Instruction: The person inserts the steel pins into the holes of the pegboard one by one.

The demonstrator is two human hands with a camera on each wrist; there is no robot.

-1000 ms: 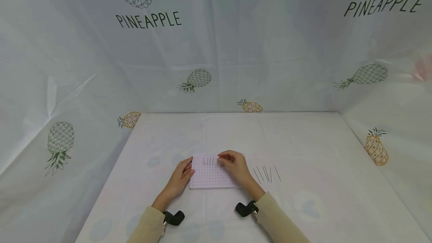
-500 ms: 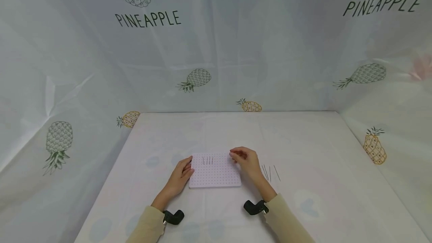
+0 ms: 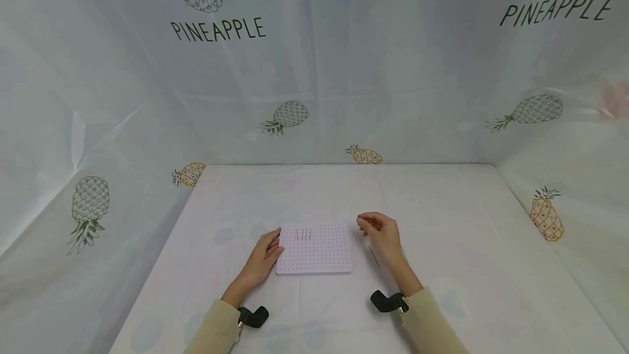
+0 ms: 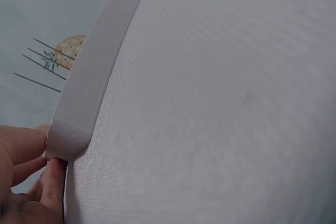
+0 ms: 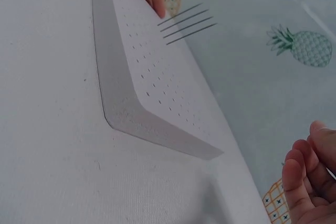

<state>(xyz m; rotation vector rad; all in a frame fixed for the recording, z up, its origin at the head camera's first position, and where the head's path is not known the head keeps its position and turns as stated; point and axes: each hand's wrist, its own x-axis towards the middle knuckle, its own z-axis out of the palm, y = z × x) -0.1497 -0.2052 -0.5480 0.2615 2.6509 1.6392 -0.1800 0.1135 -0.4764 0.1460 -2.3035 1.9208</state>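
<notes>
A pale lilac pegboard (image 3: pixel 319 258) with rows of small holes lies on the table. Several thin dark sticks (image 5: pixel 191 34) stand upright in it near its far left part. My left hand (image 3: pixel 259 261) holds the board by its left edge; in the left wrist view the fingers (image 4: pixel 52 184) press at its corner (image 4: pixel 68 140). My right hand (image 3: pixel 385 239) is in the air right of the board, fingers loosely curled, and nothing shows between them in the right wrist view. Loose sticks (image 3: pixel 374 256) lie beneath and beside it, partly hidden by the hand.
A white cloth (image 3: pixel 437 201) with faint prints covers the table. Behind and at the sides hangs a pineapple-print curtain (image 3: pixel 393 70). A black wrist camera (image 3: pixel 253 317) sits on the left wrist and another black camera (image 3: pixel 387 301) on the right.
My right hand has moved from over the pegboard to the right, over the loose sticks, and now covers most of them. My left hand and the board have stayed put.
</notes>
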